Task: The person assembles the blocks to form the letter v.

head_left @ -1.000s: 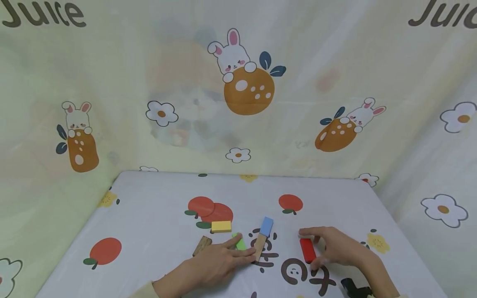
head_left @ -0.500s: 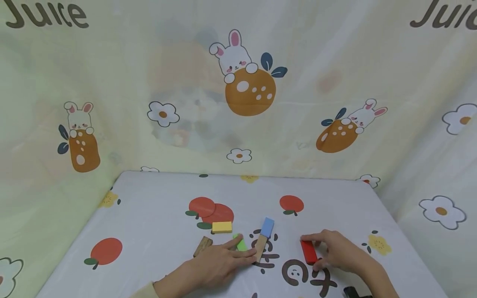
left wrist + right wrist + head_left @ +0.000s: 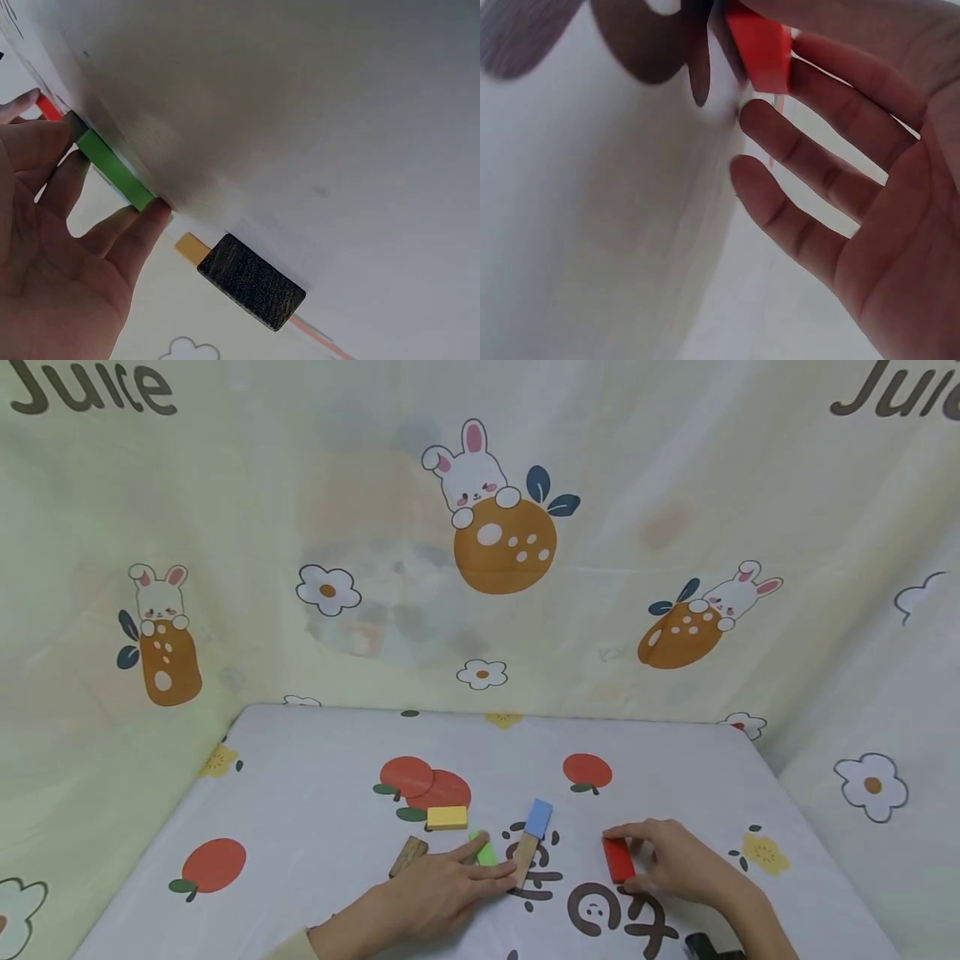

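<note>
In the head view my right hand (image 3: 678,868) pinches a red block (image 3: 618,861), one fingertip at its far end and the thumb at its near end. The right wrist view shows the red block (image 3: 761,52) by the thumb, the other fingers spread apart. My left hand (image 3: 435,889) rests on the table with extended fingers. One fingertip touches the far end of a green block (image 3: 486,853); another lies at the near end of a tan wooden block (image 3: 524,860). A blue block (image 3: 537,818) continues the tan block's line. The left wrist view shows fingertips along the green block (image 3: 116,169).
A yellow block (image 3: 447,817) lies behind the left hand, and a dark brown wooden block (image 3: 408,856) sits beside its wrist side. A black object (image 3: 705,947) is at the right forearm. Printed cloth (image 3: 315,810) covers the table, and a printed curtain (image 3: 360,485) hangs behind it.
The right hand's fingers have closed onto the ends of the red block, which has shifted very slightly. The left hand and the other blocks stay where they were.
</note>
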Action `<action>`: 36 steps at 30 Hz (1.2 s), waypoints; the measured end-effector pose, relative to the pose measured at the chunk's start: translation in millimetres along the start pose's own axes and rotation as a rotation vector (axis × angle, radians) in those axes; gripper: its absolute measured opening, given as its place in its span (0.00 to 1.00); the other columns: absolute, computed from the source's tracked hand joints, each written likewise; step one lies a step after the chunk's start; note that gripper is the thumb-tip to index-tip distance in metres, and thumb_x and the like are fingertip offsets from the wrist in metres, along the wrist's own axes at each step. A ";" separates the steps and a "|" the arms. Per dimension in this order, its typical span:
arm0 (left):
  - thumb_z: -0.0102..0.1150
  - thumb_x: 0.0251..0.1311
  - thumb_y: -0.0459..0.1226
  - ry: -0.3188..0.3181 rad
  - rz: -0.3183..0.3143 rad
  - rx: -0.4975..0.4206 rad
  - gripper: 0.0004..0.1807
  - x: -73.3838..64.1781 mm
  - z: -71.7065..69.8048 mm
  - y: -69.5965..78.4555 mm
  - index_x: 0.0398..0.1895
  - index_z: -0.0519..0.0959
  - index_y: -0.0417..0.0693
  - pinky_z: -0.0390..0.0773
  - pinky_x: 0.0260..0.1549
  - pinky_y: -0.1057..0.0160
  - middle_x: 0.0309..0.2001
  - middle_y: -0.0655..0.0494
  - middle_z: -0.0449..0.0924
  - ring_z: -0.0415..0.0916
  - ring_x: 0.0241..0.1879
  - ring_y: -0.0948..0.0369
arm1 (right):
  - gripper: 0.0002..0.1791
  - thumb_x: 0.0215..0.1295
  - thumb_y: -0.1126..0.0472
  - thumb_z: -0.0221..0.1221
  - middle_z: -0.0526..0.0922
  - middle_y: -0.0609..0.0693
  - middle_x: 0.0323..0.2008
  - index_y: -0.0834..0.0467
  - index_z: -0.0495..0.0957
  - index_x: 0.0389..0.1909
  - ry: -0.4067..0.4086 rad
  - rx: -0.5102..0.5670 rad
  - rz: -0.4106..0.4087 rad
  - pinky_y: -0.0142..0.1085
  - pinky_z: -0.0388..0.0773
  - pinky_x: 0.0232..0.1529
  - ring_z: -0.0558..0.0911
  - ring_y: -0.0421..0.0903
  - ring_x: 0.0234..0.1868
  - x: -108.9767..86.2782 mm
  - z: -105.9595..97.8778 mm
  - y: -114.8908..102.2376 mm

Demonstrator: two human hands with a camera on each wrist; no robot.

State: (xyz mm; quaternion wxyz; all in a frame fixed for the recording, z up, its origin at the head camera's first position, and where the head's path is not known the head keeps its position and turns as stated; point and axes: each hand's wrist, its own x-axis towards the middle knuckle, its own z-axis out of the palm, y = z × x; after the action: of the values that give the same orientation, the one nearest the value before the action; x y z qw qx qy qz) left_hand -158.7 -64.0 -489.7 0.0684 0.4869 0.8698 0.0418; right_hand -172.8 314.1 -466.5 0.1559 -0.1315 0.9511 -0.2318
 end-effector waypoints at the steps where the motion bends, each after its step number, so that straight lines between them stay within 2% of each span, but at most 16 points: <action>1: 0.53 0.78 0.42 0.005 0.004 0.007 0.31 -0.4 -0.3 0.2 0.81 0.64 0.71 0.87 0.49 0.64 0.81 0.77 0.61 0.62 0.82 0.48 | 0.34 0.48 0.54 0.82 0.86 0.43 0.41 0.48 0.86 0.61 0.010 0.004 -0.004 0.33 0.75 0.37 0.76 0.45 0.43 1.3 -0.2 -0.6; 6: 0.54 0.78 0.42 0.024 0.013 0.014 0.31 -1.9 -2.2 1.7 0.81 0.65 0.70 0.86 0.55 0.61 0.80 0.76 0.63 0.64 0.81 0.47 | 0.35 0.49 0.53 0.82 0.86 0.44 0.43 0.50 0.85 0.62 0.075 0.004 0.005 0.31 0.74 0.33 0.77 0.44 0.42 11.3 3.1 -5.3; 12: 0.54 0.78 0.42 0.012 0.008 -0.005 0.31 -2.9 -3.2 3.1 0.81 0.65 0.71 0.86 0.53 0.63 0.80 0.76 0.62 0.63 0.82 0.47 | 0.35 0.51 0.51 0.81 0.88 0.45 0.44 0.53 0.84 0.62 0.164 -0.029 -0.003 0.30 0.77 0.35 0.79 0.43 0.43 23.3 13.7 -11.2; 17: 0.54 0.78 0.43 0.009 0.000 0.015 0.31 -3.0 -1.5 3.4 0.81 0.64 0.72 0.86 0.50 0.66 0.80 0.77 0.63 0.63 0.82 0.49 | 0.34 0.51 0.51 0.81 0.87 0.45 0.41 0.56 0.85 0.61 0.216 -0.056 -0.024 0.33 0.78 0.38 0.78 0.43 0.41 34.2 23.3 -13.4; 24: 0.54 0.77 0.44 -0.010 -0.020 0.001 0.32 -3.2 -1.0 3.1 0.81 0.63 0.74 0.84 0.42 0.70 0.80 0.78 0.62 0.62 0.82 0.50 | 0.34 0.52 0.51 0.81 0.85 0.46 0.38 0.57 0.84 0.61 0.237 -0.074 -0.004 0.35 0.79 0.40 0.76 0.43 0.39 44.1 29.2 -23.7; 36: 0.54 0.77 0.44 -0.017 -0.022 -0.012 0.32 -3.0 -0.5 2.9 0.81 0.63 0.74 0.83 0.42 0.71 0.80 0.78 0.62 0.62 0.82 0.50 | 0.34 0.53 0.51 0.80 0.81 0.47 0.32 0.57 0.85 0.61 0.267 -0.100 -0.009 0.35 0.73 0.35 0.74 0.43 0.35 54.1 30.7 -28.7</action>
State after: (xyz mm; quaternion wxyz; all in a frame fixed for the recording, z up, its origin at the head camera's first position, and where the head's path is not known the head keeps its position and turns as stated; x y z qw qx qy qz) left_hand -154.8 -65.0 -488.5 0.0792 0.4774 0.8741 0.0421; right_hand -206.3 259.7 -491.3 0.0202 -0.1115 0.9732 -0.2003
